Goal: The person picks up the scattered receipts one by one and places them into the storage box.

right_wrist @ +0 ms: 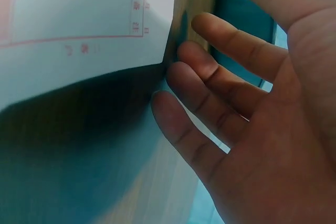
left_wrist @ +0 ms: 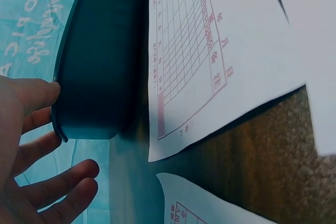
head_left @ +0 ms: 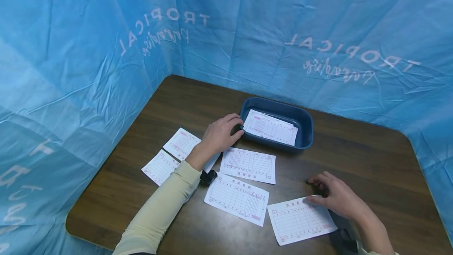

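Right wrist view — shadowy, blurry

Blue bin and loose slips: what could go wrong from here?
The left hand holds the rim of the blue bin; a tug could tilt it and shift the slips inside.
The left sleeve crosses above the leftmost slip and might drag it.
The right hand is at the rightmost slip's edge; a careless grasp could crease it.

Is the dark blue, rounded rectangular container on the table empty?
No, white paper forms with red print lie inside the dark blue container.
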`<state>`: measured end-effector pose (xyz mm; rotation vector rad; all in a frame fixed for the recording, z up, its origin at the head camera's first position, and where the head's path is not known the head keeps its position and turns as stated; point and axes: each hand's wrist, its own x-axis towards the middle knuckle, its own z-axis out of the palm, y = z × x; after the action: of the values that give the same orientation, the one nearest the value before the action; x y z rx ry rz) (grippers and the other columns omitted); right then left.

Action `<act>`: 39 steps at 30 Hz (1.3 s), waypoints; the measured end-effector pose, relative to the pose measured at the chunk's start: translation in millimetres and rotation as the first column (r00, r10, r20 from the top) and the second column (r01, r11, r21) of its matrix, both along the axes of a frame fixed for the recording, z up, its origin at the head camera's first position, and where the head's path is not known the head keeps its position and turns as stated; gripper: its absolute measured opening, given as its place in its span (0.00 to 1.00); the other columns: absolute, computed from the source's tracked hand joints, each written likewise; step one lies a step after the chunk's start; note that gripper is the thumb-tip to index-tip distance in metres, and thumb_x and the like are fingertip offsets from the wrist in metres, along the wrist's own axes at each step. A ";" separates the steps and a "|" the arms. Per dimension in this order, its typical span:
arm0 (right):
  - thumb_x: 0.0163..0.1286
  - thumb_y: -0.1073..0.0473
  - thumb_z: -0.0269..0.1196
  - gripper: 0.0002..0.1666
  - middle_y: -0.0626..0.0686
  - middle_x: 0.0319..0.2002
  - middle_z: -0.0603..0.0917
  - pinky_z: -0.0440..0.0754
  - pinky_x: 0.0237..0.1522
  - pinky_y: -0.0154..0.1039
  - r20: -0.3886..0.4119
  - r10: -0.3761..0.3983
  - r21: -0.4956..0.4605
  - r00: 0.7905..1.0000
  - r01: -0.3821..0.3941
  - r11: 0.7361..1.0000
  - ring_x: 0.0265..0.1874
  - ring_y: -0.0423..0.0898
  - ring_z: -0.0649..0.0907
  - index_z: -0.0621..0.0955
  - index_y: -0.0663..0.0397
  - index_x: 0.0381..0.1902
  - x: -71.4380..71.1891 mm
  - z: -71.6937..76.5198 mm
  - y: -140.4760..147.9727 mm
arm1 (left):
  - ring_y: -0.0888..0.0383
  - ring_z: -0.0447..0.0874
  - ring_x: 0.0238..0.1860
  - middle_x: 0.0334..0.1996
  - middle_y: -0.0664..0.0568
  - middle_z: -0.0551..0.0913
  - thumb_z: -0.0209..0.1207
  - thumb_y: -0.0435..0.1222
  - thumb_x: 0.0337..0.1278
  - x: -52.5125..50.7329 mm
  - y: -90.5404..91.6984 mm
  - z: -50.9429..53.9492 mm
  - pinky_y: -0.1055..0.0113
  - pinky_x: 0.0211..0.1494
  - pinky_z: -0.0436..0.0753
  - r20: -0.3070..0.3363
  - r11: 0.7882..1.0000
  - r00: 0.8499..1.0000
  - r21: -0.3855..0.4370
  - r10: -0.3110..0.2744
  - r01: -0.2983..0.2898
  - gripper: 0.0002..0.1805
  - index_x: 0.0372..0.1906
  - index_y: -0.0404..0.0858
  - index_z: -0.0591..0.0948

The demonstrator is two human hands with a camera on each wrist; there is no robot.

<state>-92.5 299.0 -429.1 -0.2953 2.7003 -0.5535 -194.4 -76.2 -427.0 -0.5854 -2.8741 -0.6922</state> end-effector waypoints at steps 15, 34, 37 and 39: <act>0.40 0.35 0.77 0.39 0.46 0.43 0.75 0.74 0.39 0.46 -0.012 0.057 -0.003 0.998 -0.057 0.998 0.40 0.47 0.74 0.81 0.46 0.49 4.9 -2.2 3.5 | 0.59 0.76 0.55 0.61 0.57 0.72 0.58 0.49 0.63 0.1 -0.7 -2.0 0.59 0.52 0.77 -0.009 0.999 1.000 0.032 -0.004 0.005 0.18 0.56 0.51 0.79; 0.43 0.45 0.79 0.22 0.45 0.37 0.74 0.72 0.39 0.46 -0.016 0.083 0.021 0.996 -0.083 0.996 0.38 0.47 0.72 0.80 0.39 0.33 8.7 -5.6 3.4 | 0.59 0.76 0.55 0.61 0.58 0.72 0.57 0.50 0.64 0.0 -0.7 -3.3 0.60 0.52 0.77 -0.030 1.000 1.000 0.026 -0.006 0.007 0.19 0.57 0.51 0.79; 0.44 0.48 0.78 0.22 0.45 0.35 0.75 0.72 0.38 0.44 0.019 0.062 0.006 0.998 -0.063 0.998 0.35 0.46 0.72 0.80 0.42 0.34 8.8 -5.2 2.3 | 0.59 0.76 0.55 0.61 0.58 0.72 0.57 0.50 0.64 0.0 -0.8 -3.9 0.59 0.51 0.77 -0.030 1.000 1.000 0.027 -0.005 0.006 0.19 0.57 0.51 0.79; 0.45 0.51 0.78 0.21 0.45 0.34 0.75 0.72 0.37 0.43 0.039 0.055 -0.007 0.998 -0.054 0.998 0.34 0.45 0.72 0.79 0.44 0.35 8.9 -4.8 1.7 | 0.59 0.76 0.55 0.61 0.58 0.72 0.57 0.50 0.64 -0.2 -0.8 -4.4 0.59 0.51 0.78 -0.031 1.000 0.999 0.029 -0.004 0.005 0.19 0.57 0.51 0.79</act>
<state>-83.6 300.7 -433.9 -0.3550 2.6450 -0.5464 -194.5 -77.0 -431.4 -0.5936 -2.8298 -0.7177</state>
